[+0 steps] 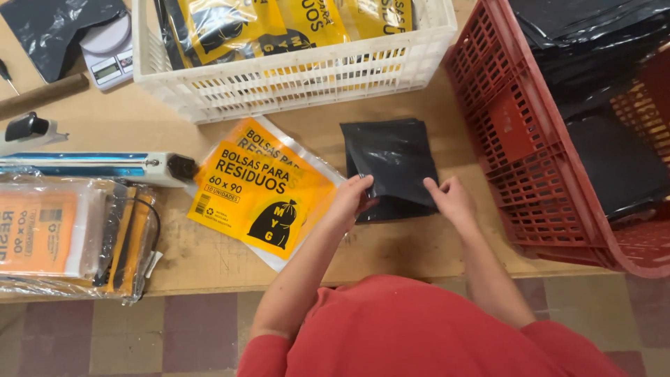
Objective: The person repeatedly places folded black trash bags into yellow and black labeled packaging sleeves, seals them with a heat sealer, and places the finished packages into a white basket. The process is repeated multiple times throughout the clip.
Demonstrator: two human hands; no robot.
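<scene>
While both hands [401, 199] grip folded black bags [392, 157], yellow packets [262, 192] (printed) lie beside.

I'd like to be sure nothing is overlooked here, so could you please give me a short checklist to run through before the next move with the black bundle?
1. Both hands on the black bundle: ok. The left hand is at its lower left edge, the right hand at its lower right.
2. Bundle flat on the table: ok.
3. Bundle apart from the red crate: ok, a gap shows.
4. Yellow sleeve within reach: ok, just left of the bundle.
5. Sleeve mouth open: cannot tell.
6. Sealer free of clutter: ok, nothing lies on it.
</scene>
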